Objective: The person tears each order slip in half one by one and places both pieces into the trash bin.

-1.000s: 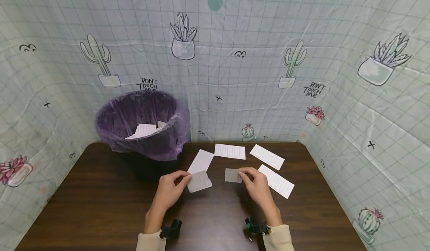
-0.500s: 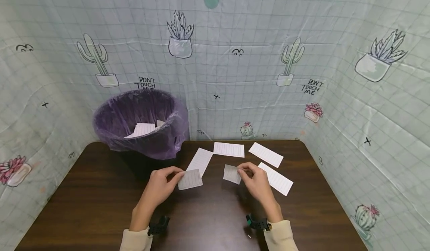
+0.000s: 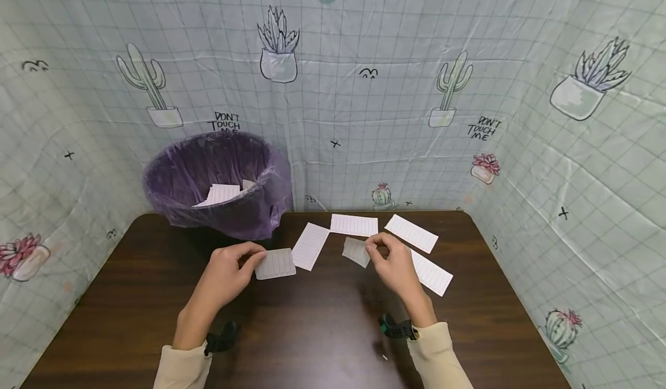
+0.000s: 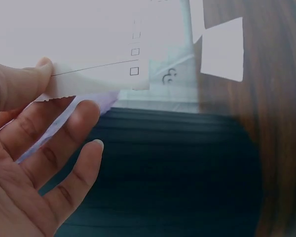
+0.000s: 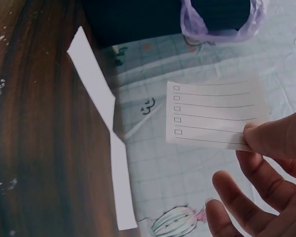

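My left hand (image 3: pixel 229 273) pinches a lined piece of paper (image 3: pixel 276 263) between thumb and forefinger, above the table in front of the bin. In the left wrist view that paper (image 4: pixel 98 54) has small checkboxes and a ragged lower edge near the thumb. With thumb and finger my right hand (image 3: pixel 394 265) pinches a smaller piece of lined paper (image 3: pixel 358 251), held apart from the left one. The right wrist view shows a column of checkboxes on this paper (image 5: pixel 212 113). Its other fingers (image 5: pixel 237 197) are loosely bent below.
A dark bin with a purple liner (image 3: pixel 276 204) stands at the back left, with lined papers (image 3: pixel 225 193) inside. Several lined slips (image 3: pixel 355 225) lie in an arc on the brown table (image 3: pixel 312 331). A patterned cloth (image 3: pixel 333 106) hangs behind. A tiny white scrap (image 3: pixel 385 358) lies near the right wrist.
My left hand has moved left with its paper, away from the right hand and off the slip behind it. The right hand has risen slightly, and its paper has tilted.
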Motion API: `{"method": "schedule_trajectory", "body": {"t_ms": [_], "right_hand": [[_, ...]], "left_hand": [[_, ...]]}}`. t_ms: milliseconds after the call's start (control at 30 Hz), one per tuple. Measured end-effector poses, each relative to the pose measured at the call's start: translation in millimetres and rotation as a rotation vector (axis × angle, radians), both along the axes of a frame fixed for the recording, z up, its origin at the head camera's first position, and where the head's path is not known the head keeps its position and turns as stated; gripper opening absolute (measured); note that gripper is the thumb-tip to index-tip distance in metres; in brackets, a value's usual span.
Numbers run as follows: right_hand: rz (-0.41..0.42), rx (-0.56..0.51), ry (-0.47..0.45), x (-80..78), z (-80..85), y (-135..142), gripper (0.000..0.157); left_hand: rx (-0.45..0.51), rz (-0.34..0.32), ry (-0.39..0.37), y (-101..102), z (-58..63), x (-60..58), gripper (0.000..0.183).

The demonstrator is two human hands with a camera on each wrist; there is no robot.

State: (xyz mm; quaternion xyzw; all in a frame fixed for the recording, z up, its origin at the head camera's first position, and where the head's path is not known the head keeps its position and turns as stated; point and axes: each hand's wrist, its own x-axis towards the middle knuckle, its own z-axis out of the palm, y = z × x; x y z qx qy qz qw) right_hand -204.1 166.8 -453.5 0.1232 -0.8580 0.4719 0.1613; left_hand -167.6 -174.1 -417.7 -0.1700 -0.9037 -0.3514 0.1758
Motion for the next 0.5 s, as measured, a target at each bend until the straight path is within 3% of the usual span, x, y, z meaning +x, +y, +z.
{"method": "schedule_trajectory", "body": {"t_ms": [500], "right_hand": [[0.035, 0.019, 0.009, -10.5, 30.3, -17, 0.005]], "left_hand": [[-0.128, -0.031, 0.026, -10, 41.8, -3.3, 0.008]]}}
